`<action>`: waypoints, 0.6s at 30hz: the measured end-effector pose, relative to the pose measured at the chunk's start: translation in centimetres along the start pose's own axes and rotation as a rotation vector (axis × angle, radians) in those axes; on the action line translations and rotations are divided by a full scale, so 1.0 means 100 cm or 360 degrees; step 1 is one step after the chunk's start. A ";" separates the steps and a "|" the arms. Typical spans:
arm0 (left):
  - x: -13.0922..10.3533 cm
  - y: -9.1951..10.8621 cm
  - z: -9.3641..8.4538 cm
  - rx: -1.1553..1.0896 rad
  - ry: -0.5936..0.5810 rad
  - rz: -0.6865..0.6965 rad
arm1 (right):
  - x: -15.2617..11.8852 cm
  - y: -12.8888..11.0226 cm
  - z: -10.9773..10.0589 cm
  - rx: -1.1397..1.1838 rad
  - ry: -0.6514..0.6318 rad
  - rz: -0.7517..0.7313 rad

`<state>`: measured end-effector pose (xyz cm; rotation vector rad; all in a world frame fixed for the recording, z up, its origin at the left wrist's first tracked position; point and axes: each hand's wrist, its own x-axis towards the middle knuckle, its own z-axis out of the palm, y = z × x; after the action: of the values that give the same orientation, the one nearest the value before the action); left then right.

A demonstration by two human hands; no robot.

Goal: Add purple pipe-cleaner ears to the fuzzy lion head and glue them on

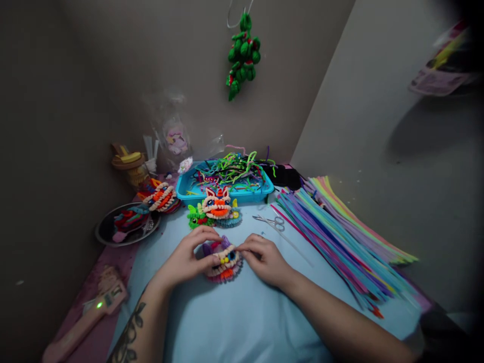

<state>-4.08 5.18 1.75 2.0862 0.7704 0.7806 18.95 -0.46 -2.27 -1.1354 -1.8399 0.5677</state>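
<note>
Figure [226, 274] lies between left hand [186, 256], gripping it, and right hand [266, 260], apparently pinching it.

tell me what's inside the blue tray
A tangled heap of fuzzy strands, mostly green, some purple, lies in the blue tray. Anything beneath the heap is hidden.

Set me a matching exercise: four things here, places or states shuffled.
1. purple-eared fuzzy rounded figure
2. silver metal scissors
3. blue rectangular plastic tray
4. green fuzzy bunch

A. holds tangled fuzzy strips
B. hangs before the grey wall
C. between left hand and right hand
D. lies on pale blue cloth

Pairs: 1-C, 2-D, 3-A, 4-B
</note>
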 end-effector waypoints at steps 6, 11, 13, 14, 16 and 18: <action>-0.002 -0.002 -0.007 -0.0052 0.0240 -0.0028 | -0.002 -0.003 -0.001 0.0114 0.0085 0.0176; -0.001 0.000 -0.009 0.0038 0.0431 -0.0120 | -0.005 -0.004 0.002 0.0211 0.0022 0.0226; -0.001 -0.001 -0.017 0.0137 0.0572 -0.0251 | -0.005 -0.003 0.002 0.0237 0.0030 0.0257; -0.001 -0.001 -0.023 0.0204 0.0689 -0.0350 | -0.005 -0.002 0.002 0.0249 0.0035 0.0266; -0.005 -0.003 -0.041 0.0320 0.0893 -0.0509 | -0.005 -0.001 0.002 0.0270 0.0044 0.0273; -0.012 -0.005 -0.065 0.0448 0.1071 -0.0677 | -0.005 -0.002 0.000 0.0294 0.0048 0.0270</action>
<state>-9.68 7.45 4.43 1.7765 1.7063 1.1903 18.94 -1.03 -2.40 -1.1744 -1.6377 0.7966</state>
